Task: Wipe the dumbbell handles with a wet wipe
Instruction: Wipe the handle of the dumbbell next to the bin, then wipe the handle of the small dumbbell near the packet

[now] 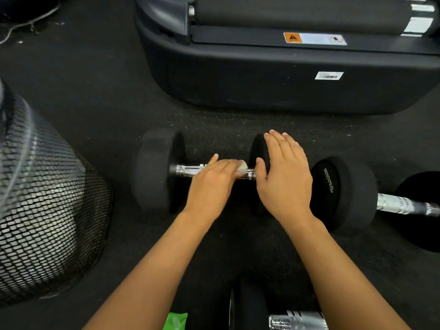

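Observation:
A black dumbbell [157,170] with a chrome handle [188,169] lies crosswise on the dark floor. My left hand [214,184] lies over the handle and holds a small white wet wipe [242,166] against it, the wipe showing at my fingertips. My right hand [285,179] rests flat with straight fingers on the dumbbell's right weight head [258,153]. A second dumbbell [345,194] lies to the right, its chrome handle [402,204] bare. A third dumbbell [297,320] sits at the bottom edge between my arms.
A black mesh bin [47,210] stands at the left. The dark base of a treadmill [285,86] fills the far side. A green wipe packet [175,321] pokes in at the bottom edge. A cable [28,22] lies at the top left.

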Demonstrator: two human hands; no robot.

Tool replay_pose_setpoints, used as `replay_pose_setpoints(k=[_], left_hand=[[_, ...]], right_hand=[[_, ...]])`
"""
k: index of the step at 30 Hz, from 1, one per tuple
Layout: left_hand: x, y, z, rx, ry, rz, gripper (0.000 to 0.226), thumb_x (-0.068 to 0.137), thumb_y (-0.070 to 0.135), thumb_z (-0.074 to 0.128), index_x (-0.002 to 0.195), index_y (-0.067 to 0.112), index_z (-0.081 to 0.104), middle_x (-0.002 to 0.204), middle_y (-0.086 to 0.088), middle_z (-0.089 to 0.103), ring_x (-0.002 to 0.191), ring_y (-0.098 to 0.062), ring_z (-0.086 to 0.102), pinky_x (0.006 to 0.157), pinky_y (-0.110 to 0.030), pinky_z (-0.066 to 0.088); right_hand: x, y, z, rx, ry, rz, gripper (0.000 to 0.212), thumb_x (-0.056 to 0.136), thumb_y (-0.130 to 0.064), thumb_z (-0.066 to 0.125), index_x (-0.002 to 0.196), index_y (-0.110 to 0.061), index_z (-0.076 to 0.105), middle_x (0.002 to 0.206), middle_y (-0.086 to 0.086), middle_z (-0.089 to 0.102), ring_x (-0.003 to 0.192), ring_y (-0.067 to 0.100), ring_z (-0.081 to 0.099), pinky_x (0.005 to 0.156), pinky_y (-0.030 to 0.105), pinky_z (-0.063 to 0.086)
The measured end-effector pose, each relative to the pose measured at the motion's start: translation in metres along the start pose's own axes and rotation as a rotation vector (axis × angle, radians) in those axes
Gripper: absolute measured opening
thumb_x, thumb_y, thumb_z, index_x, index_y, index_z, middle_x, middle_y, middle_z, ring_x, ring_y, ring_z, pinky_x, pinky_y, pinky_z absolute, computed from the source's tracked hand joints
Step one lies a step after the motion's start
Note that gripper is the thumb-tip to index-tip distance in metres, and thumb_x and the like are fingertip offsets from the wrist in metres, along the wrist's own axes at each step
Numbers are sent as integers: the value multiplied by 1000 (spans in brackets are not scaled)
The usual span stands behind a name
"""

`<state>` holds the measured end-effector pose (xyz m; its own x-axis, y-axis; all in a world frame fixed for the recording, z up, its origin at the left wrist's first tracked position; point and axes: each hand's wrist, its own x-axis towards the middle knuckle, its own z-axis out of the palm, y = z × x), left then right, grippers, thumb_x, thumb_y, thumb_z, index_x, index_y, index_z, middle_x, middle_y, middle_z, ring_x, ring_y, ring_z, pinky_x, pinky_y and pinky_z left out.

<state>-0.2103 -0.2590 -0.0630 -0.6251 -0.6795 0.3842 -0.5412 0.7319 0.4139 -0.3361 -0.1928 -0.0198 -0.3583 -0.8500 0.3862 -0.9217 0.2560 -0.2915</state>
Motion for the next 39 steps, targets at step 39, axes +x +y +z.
replay_pose_setpoints(k=[39], left_hand=[[-190,118,-58,11,-507,14,85,80,60,48,146,16,18,154,4,16,143,-10,6,115,-30,7]], right_hand=[[-232,36,-71,225,-416,-77,50,71,9,69,118,-8,62,123,6,60,122,21,49,103,33,36]])
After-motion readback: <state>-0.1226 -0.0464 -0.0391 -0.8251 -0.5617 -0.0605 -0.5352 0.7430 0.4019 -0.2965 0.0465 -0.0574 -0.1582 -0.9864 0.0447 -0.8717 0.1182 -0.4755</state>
